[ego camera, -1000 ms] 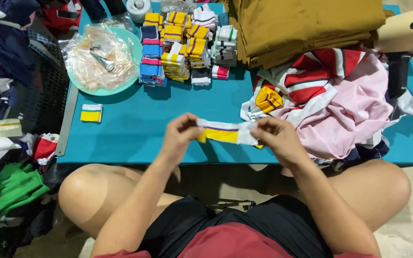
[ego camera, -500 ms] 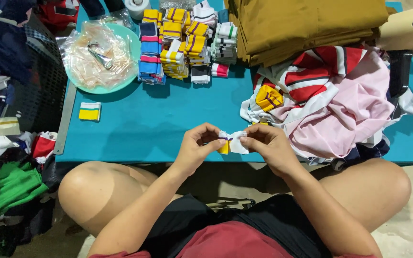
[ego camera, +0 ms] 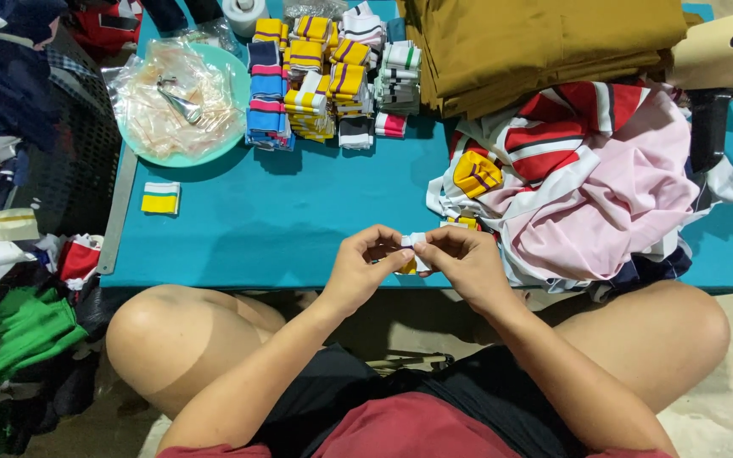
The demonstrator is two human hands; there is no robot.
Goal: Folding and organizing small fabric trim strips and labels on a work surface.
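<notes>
Turquoise bowl [ego camera: 229, 146] holds crinkled plastic [ego camera: 163, 106], metal clip [ego camera: 181, 103].

Open teal table [ego camera: 299, 229] ahead; striped band stacks [ego camera: 324, 76] behind, garment heap [ego camera: 604, 195] crowding right.

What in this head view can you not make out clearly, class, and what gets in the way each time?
- The white-and-yellow cloth strip: mostly covered by the left hand and right hand, so its fold is unclear.
- The contents of the green bowl: veiled by crumpled clear plastic.
- The white roll: cut off by the top edge.
- The cream machine: cut off by the right edge.
</notes>
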